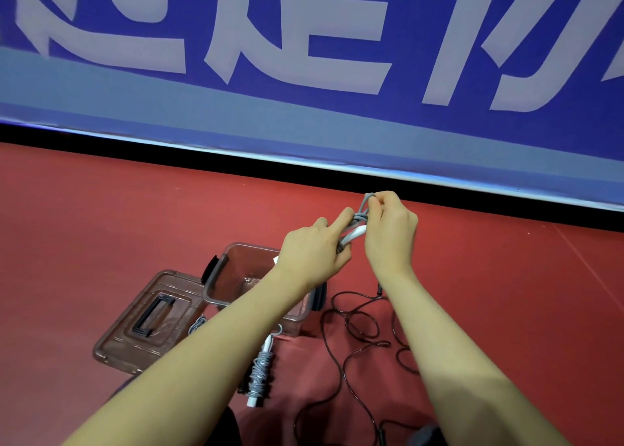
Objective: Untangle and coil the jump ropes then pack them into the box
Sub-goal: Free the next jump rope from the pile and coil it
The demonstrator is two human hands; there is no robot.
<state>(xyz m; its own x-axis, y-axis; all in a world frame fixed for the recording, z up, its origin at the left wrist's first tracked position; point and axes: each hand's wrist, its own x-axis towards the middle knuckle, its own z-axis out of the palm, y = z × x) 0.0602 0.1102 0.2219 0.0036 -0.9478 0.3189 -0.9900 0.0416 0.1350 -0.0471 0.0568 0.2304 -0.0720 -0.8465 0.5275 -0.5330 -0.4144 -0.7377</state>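
Both hands raised above the red floor (101,216), meeting over the far right corner of the box. Left hand (312,251) curled round the bundled grey jump rope (358,222), its white handle (354,234) poking out between forefinger and thumb, forefinger stretched along the bundle. Right hand (391,229) just beside it, touching the same bundle from the right, fingertips pinching a grey loop at the top of the coil. Rope thus held between the two hands, in the air, above and beyond the box rather than inside it. Clear brownish box (219,287) open on the floor under the left forearm, black latches on its ends; contents hard to make out through the arm. Lid (118,341) with a black carry handle lying flat on the floor, touching the box on its left side. Second grey jump rope (259,371), already wound tight round its white handles, lying on the floor just in front of the box, near the left forearm. Thin dark jump rope (351,324) sprawled in loose loops on the floor under and between the forearms, to the right of the box. Blue banner (304,114) with large pale characters along the far edge of the floor.
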